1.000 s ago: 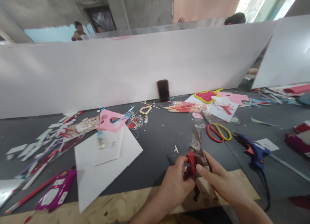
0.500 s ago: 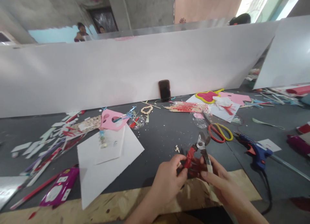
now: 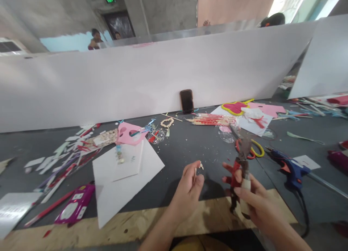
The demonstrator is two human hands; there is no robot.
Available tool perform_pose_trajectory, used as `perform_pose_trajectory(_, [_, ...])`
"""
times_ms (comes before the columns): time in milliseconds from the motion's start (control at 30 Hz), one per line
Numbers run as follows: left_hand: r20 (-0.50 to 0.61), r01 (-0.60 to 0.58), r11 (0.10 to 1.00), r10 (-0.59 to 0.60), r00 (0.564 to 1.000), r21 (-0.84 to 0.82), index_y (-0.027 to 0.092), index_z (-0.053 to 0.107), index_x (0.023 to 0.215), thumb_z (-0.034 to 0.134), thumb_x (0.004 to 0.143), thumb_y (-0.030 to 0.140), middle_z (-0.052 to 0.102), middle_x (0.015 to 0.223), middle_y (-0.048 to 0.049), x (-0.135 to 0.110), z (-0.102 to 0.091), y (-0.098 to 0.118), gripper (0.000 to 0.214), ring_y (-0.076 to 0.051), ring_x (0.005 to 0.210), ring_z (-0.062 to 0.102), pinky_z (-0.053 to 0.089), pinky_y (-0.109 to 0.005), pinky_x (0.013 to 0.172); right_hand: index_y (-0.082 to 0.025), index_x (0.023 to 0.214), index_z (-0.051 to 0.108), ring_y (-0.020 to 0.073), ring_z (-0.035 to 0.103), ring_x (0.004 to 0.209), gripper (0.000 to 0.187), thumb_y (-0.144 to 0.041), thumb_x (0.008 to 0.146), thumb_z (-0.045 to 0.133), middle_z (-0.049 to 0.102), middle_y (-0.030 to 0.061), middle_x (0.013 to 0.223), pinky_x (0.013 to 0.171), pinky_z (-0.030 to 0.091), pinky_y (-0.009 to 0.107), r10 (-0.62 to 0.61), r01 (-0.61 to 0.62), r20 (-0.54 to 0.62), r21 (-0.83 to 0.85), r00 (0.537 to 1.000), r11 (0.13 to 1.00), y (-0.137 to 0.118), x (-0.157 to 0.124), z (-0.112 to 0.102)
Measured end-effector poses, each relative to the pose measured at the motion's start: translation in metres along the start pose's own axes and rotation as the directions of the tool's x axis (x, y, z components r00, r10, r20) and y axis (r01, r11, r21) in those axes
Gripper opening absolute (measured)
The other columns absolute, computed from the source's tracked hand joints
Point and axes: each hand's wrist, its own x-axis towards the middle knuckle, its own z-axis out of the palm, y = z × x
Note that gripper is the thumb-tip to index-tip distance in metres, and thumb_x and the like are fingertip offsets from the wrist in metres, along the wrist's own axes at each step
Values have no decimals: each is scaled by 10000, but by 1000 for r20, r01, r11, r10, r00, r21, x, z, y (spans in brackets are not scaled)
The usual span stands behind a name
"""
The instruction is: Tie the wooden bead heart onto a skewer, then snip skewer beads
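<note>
Pruning shears [image 3: 244,155], one handle wrapped in red, stand with jaws upward in my right hand [image 3: 252,193], blurred by motion. The fingers of that hand curl around the handles. My left hand [image 3: 186,189] is to their left, apart from them, with a short pale stick [image 3: 194,174] pinched between thumb and fingers; its lower end is hidden. Just beyond the left fingertips lies a small pile of cut pale pieces [image 3: 201,166] on the dark table [image 3: 174,149]. Behind the shears are scissors [image 3: 259,149] with red and yellow handles, partly covered.
A blue glue gun [image 3: 292,171] lies at right with its cord trailing. Red-and-pale sticks [image 3: 212,119] and a leaning phone [image 3: 187,101] stand near the white partition [image 3: 122,80]. At left are white paper [image 3: 108,193], pink paper [image 3: 127,133] and a purple packet [image 3: 77,204].
My right hand has drawn the shears to the right, away from my left hand, and turned them more upright. The left hand has shifted slightly left, clear of the red handle.
</note>
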Motion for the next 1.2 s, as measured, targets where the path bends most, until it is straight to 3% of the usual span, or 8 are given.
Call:
perform_pose_trajectory(67, [-59,-21,1000,20,998,-16,194,464,1289,353,918,432,472,1233,-118,2,-5,-1,454,-165,903,512,428,-304,797,-216,747,512,225,626,915,274,-322,636,738,506,76,1333,779,512,352,-71,67,-21,-171,997,983,0,4,-9])
perform_pose_trajectory(167, [-42,10,992,-16,999,-128,194,505,1266,381,907,435,522,1083,-90,6,-9,-2,451,-111,688,483,437,-273,656,-226,851,579,248,603,1011,202,-336,707,668,567,84,1257,881,480,379,-138,157,75,-420,988,894,3,6,-19])
perform_pose_trajectory(333, [7,122,947,-125,992,-296,136,549,1156,490,852,450,619,788,-45,8,-11,1,441,-67,515,359,322,-217,496,-212,1148,597,275,386,1287,398,-198,760,507,451,131,1351,1005,391,407,-300,480,374,-678,878,557,13,3,-25])
perform_pose_trajectory(467, [-12,130,943,-140,990,-305,140,566,970,509,840,451,664,771,-54,8,-12,4,343,-56,478,313,261,-211,470,-213,1228,533,256,402,1266,502,-96,746,452,417,148,1324,990,416,406,-332,606,512,-720,792,336,23,4,-24])
perform_pose_trajectory(633, [-70,78,962,-99,993,-262,142,595,859,512,846,421,634,747,-34,8,-14,8,291,-72,529,357,283,-212,508,-195,1169,532,269,420,1235,508,-53,688,450,386,150,1348,966,439,429,-365,667,587,-731,723,145,25,7,-26])
perform_pose_trajectory(833, [-80,14,982,-29,996,-186,145,628,829,525,850,403,546,689,0,7,-15,9,278,-98,607,404,323,-217,575,-165,1169,513,272,424,1209,513,-45,675,447,368,167,1369,918,462,431,-382,685,633,-728,673,-1,23,5,-22])
perform_pose_trajectory(1000, [-50,2,989,-10,999,-148,138,637,812,522,844,432,560,723,-20,7,-16,7,318,-117,646,434,339,-221,590,-170,1089,577,297,452,1155,490,-44,629,464,401,163,1363,883,458,468,-392,633,618,-766,682,-107,15,5,-19])
perform_pose_trajectory(1200, [-37,-12,991,7,999,-134,137,645,819,518,845,429,526,667,-5,7,-16,6,319,-106,602,399,327,-219,566,-170,1049,610,300,465,1135,444,-65,636,484,405,151,1373,883,458,468,-383,600,606,-785,697,-151,8,4,-19])
